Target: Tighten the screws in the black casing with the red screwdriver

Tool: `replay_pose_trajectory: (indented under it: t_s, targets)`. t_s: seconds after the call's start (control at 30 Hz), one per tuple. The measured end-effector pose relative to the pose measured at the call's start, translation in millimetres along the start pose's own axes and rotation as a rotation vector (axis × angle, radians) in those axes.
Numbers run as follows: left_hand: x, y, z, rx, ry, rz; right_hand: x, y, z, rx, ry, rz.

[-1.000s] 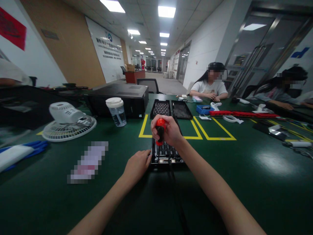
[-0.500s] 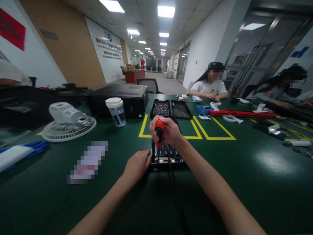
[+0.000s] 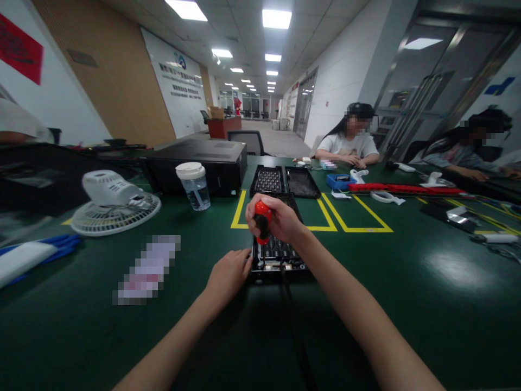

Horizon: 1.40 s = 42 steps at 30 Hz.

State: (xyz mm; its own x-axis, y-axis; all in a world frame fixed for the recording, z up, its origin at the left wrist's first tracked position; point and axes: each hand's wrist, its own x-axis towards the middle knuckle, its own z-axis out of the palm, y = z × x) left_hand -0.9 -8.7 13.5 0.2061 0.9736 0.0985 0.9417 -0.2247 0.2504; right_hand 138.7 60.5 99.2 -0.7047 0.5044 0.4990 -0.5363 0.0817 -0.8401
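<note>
My right hand (image 3: pixel 280 216) is wrapped round the red-and-black handle of a screwdriver (image 3: pixel 262 224), held nearly upright. Its dark shaft points down into the front left part of an open black casing (image 3: pixel 265 273); whether the tip touches a screw is too small to tell. Inside the casing show rows of dark shapes and a pale strip along the front. My left hand (image 3: pixel 228 274) grips the casing's left front edge, its fingertips partly hidden. A black cord (image 3: pixel 291 309) runs from the casing's front toward me.
Behind the casing lie a filled black tray (image 3: pixel 268 181) and an open black lid (image 3: pixel 302 182). Leftward are a lidded cup (image 3: pixel 195 187), a white fan (image 3: pixel 116 203), a black box (image 3: pixel 199 163) and gloves (image 3: pixel 36 255). A red power strip (image 3: pixel 391 189) lies right; people sit beyond.
The screwdriver handle has turned a little in my right hand, and that hand has shifted slightly. My left hand stays on the casing's edge.
</note>
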Motion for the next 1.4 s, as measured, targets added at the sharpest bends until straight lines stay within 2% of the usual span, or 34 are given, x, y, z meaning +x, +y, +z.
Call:
replay_pose_trajectory:
  t_s: [0.47,1.1,1.4]
  targets:
    - [1,0,0.6,0.008,0.006,-0.005,-1,-5,0,-0.068,0.005,-0.011]
    - [1,-1,2.0,0.002,0.003,0.003,-7,-13,-4,-0.086,0.011,0.060]
    - [0,1,-0.8,-0.001,-0.016,-0.014,-9,-17,-2,-0.141,0.056,0.066]
